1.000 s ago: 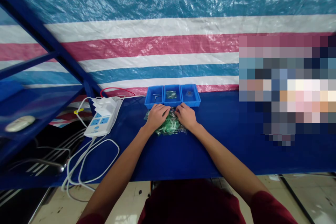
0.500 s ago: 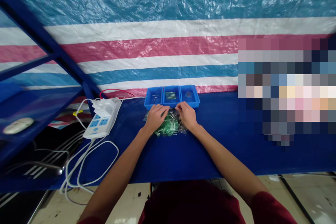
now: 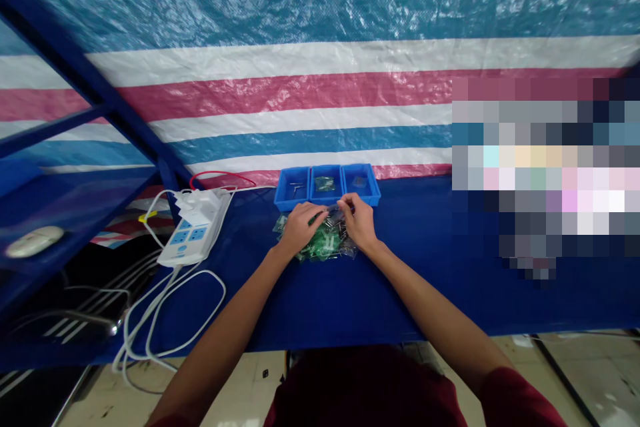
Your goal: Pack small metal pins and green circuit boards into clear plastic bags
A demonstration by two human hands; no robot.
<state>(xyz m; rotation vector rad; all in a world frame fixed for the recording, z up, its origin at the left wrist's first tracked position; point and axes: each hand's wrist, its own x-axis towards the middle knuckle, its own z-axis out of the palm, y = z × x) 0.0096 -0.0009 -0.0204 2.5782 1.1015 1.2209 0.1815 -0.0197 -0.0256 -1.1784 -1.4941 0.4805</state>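
Note:
A pile of small clear and green plastic packets (image 3: 325, 244) lies on the blue tabletop. Over its left side is my left hand (image 3: 301, 225), its fingers curled at the pile's upper edge; what they hold, if anything, is too small to name. My right hand (image 3: 357, 220) pinches a small clear packet (image 3: 336, 214) at the top of the pile. Just beyond my hands stand three joined blue bins: the left bin (image 3: 292, 204) has thin metal pieces, the middle bin (image 3: 327, 201) greenish packets, the right bin (image 3: 369, 199) a small clear packet.
On the left lie a white power strip (image 3: 188, 235) with plugs and looped white cables (image 3: 223, 287). A white mouse (image 3: 35, 241) sits on a side shelf. Striped sheeting (image 3: 300, 93) hangs behind the table (image 3: 430, 280). A pixelated area covers the right side.
My right hand's fingertips have shifted slightly right, and a clear packet now shows between the hands. My left hand has moved slightly right and down.

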